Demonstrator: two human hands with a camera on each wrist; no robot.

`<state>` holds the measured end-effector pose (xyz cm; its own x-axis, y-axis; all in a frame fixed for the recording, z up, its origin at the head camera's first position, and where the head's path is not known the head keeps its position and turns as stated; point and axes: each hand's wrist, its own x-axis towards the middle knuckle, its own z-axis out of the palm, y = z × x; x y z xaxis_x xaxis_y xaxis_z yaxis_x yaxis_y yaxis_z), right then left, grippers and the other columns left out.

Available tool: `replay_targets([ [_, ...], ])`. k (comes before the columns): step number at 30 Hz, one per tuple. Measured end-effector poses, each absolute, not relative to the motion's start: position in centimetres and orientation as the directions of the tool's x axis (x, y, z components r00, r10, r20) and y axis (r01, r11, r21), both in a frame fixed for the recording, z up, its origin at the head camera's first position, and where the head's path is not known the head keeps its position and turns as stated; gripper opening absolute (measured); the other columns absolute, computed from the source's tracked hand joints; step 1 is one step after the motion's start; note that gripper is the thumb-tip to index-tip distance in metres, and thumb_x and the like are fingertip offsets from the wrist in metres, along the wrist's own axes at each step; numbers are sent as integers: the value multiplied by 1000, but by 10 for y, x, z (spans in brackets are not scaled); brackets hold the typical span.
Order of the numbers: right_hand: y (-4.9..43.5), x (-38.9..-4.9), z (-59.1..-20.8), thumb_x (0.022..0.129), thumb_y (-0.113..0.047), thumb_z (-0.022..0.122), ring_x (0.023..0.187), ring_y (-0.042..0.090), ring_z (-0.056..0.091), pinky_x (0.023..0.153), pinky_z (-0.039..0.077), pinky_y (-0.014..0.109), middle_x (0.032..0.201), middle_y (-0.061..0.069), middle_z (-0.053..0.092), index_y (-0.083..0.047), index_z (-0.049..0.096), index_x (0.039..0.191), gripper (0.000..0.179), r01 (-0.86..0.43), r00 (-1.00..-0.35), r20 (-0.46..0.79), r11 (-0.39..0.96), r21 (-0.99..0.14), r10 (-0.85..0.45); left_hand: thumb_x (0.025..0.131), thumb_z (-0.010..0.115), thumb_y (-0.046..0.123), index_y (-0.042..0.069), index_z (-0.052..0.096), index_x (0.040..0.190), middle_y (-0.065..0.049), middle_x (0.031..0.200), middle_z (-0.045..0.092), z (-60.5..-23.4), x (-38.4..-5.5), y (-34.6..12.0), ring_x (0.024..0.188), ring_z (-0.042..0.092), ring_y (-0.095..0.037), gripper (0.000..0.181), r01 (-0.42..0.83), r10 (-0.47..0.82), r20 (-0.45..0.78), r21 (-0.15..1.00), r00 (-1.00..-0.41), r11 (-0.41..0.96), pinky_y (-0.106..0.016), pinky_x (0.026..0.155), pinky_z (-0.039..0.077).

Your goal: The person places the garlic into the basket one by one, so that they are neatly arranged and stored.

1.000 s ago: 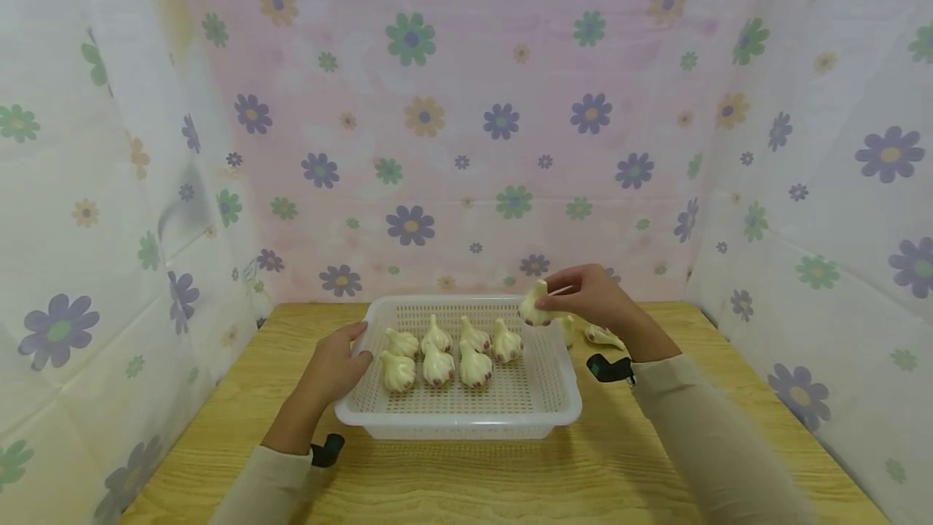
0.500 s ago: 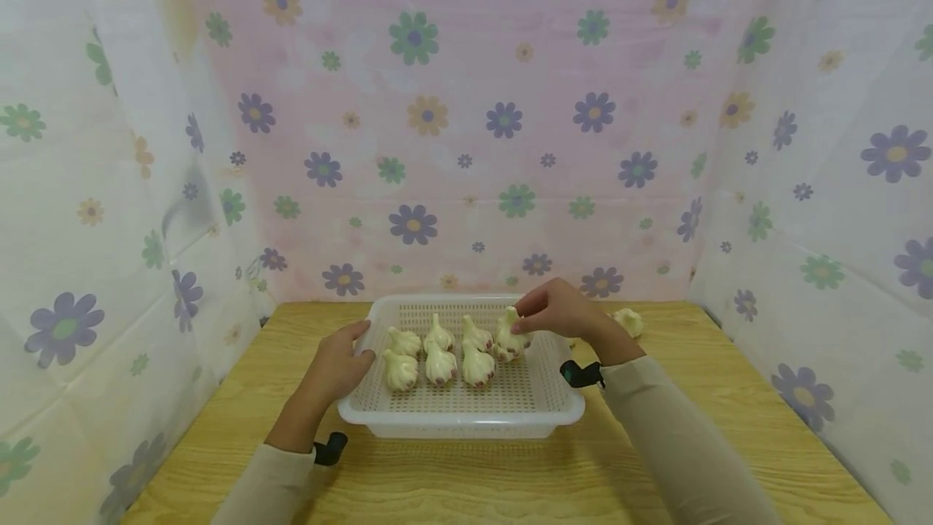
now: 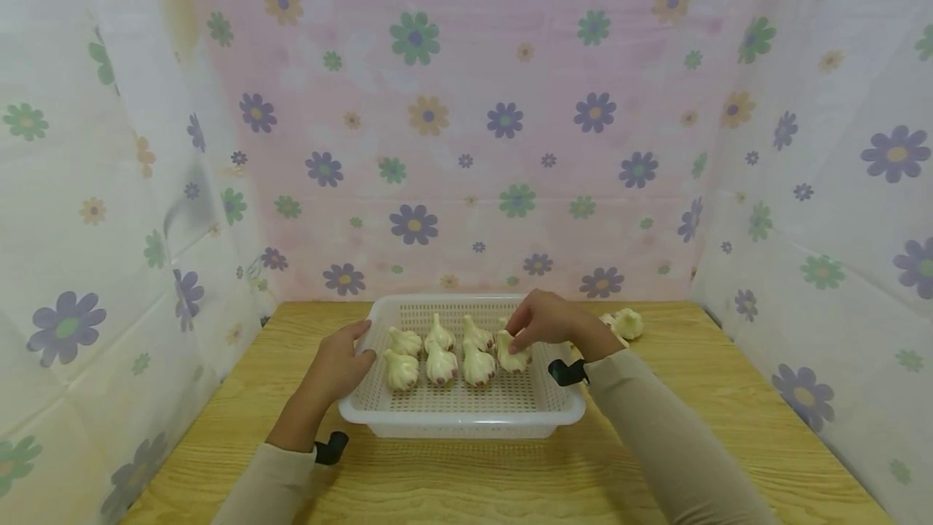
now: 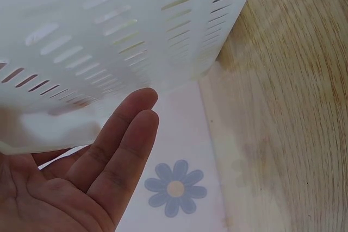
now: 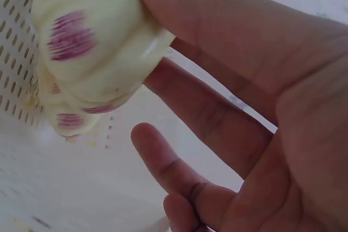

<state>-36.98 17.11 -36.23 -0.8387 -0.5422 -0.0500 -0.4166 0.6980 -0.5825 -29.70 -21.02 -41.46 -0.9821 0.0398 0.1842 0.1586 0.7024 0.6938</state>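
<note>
My right hand (image 3: 550, 321) pinches a garlic bulb (image 3: 513, 356) by thumb and fingertips, low inside the white plastic basket (image 3: 466, 420). Up close in the right wrist view, this garlic bulb (image 5: 103, 36) is cream with purple streaks; another bulb (image 5: 68, 118) shows behind it. In the head view, several more garlic bulbs (image 3: 440, 364) sit in two rows to its left. My left hand (image 3: 337, 364) holds the basket's left rim, thumb over the top. The left wrist view shows its fingers (image 4: 128, 145) outside against the slotted basket wall (image 4: 125, 31).
More garlic (image 3: 627, 324) lies on the wooden table (image 3: 452, 484) to the right of the basket, partly hidden by my right arm. Flower-patterned cloth (image 3: 466, 136) stands behind the table and along both sides.
My right hand has brought the garlic bulb from above the basket's right back corner leftward and down, in front of the rightmost back-row bulb. My left hand stays on the rim.
</note>
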Motion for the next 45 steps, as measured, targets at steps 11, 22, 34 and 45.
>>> replay_targets([
  [11,163,-367,-368,75,-25,93,94,17,71,85,60,43,104,-3,78,-17,83,102,30,-384,-868,-94,779,-496,-488,97,58,13,-1,44,155,-24,158,45,-413,-295,-209,119,66,-40,62,139,28,166,704,-986,696,-37,72,64],
  [22,161,-370,-377,71,-34,95,83,10,67,77,57,39,91,-12,76,-27,82,91,25,-413,-878,-79,830,-375,-473,97,59,13,-1,44,155,-24,158,45,-413,-296,-208,114,68,-38,61,144,32,170,706,-985,693,-35,70,64],
  [34,162,-368,-375,77,-35,91,91,10,69,85,58,44,99,-15,77,-33,83,88,14,-432,-859,-89,808,-402,-504,96,58,12,-3,44,154,-25,159,44,-411,-293,-208,116,67,-39,61,140,30,164,714,-986,687,-35,70,64],
  [45,172,-373,-364,83,-27,87,101,17,69,89,59,45,113,-2,78,-16,84,106,26,-499,-780,-63,678,-540,-623,96,58,13,-3,44,154,-25,158,45,-411,-293,-208,120,65,-41,61,143,28,171,710,-985,690,-38,74,64],
])
